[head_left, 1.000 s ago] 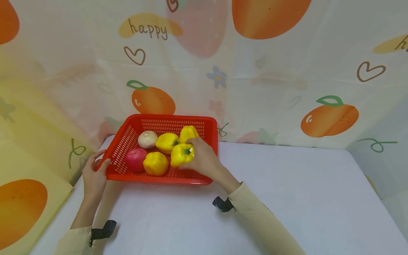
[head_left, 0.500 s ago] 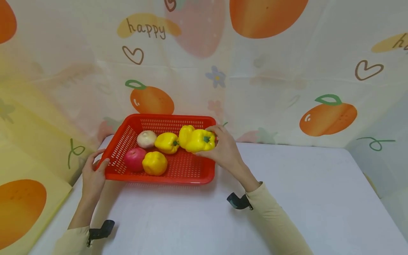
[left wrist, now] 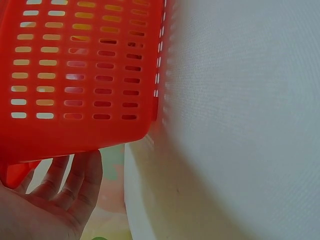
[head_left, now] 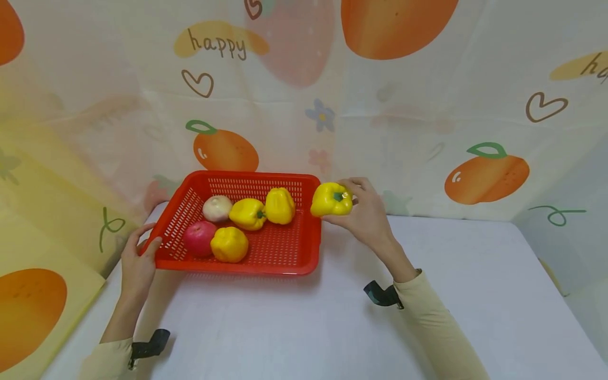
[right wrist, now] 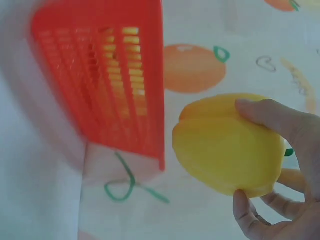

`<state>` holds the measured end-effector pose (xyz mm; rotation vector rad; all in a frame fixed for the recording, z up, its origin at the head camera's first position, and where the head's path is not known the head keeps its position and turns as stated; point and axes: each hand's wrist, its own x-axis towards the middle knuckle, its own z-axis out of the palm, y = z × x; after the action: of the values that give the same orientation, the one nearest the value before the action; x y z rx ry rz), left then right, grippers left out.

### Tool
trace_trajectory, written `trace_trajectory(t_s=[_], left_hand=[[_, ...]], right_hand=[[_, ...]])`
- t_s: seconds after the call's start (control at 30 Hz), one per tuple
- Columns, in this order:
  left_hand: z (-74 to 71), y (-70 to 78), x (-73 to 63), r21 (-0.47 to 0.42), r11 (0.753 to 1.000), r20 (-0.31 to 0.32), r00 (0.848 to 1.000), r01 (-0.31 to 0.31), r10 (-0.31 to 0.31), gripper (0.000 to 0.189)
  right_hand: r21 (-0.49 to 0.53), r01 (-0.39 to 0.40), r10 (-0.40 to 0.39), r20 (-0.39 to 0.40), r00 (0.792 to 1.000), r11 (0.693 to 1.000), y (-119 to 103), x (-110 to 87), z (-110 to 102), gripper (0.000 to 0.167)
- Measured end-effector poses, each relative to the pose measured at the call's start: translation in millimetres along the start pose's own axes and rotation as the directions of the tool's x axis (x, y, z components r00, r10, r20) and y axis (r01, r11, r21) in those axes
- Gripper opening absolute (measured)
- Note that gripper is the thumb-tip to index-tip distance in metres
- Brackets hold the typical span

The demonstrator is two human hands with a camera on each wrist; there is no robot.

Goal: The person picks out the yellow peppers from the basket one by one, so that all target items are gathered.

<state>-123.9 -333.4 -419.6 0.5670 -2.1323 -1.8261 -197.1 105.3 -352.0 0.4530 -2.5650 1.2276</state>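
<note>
My right hand (head_left: pixel 370 214) holds a yellow bell pepper (head_left: pixel 328 199) just past the right rim of a red plastic basket (head_left: pixel 311 237). In the right wrist view, thumb and fingers pinch the pepper (right wrist: pixel 230 145) from opposite sides, its green stem toward the palm. My left hand (head_left: pixel 139 261) grips the basket's left rim, fingers curled around the edge in the left wrist view. Inside the basket lie a yellow bell pepper (head_left: pixel 280 206) at the right, another yellow pepper (head_left: pixel 248 214) in the middle, an orange-yellow pepper (head_left: pixel 230 244) at the front, a pinkish-red round item (head_left: pixel 199 238) and a whitish bulb (head_left: pixel 217 208).
The basket stands on a white-covered table (head_left: pixel 266 322), close to a fruit-printed cloth backdrop (head_left: pixel 399 126). White tabletop extends to the right of the basket. A black wrist camera mount (head_left: pixel 382 293) sticks out from the right sleeve, another mount (head_left: pixel 151 344) from the left.
The right hand has lifted the yellow bell pepper from the basket's front right and carried it rightward past the rim. The left hand has stayed on the basket.
</note>
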Motion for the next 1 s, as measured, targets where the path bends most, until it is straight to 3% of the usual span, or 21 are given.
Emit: trace_trajectory(t_s=[0.2, 0.5, 0.67, 1.0], left_hand=[[-0.1, 0.3, 0.3, 0.004, 1.000, 0.004, 1.000, 0.001, -0.001, 0.043], [1.1, 0.5, 2.4, -0.008, 1.000, 0.004, 1.000, -0.015, 0.015, 0.042], [3.4, 1.0, 3.1, -0.033, 0.999, -0.014, 1.000, -0.019, 0.018, 0.039], [0.6, -0.4, -0.5, -0.018, 1.000, -0.024, 1.000, -0.015, 0.014, 0.040]], right_hand=[[-0.040, -0.035, 0.036, 0.007, 0.999, 0.999, 20.0, 2.3, -14.1, 0.068], [-0.210, -0.065, 0.092, 0.122, 0.988, 0.976, 55.6, 8.8, -24.6, 0.071], [-0.209, -0.072, 0.109, 0.173, 0.979, 0.975, 75.2, 15.7, -27.9, 0.074], [-0.249, -0.047, 0.127, 0.315, 0.940, 0.967, 103.9, 20.6, -22.8, 0.073]])
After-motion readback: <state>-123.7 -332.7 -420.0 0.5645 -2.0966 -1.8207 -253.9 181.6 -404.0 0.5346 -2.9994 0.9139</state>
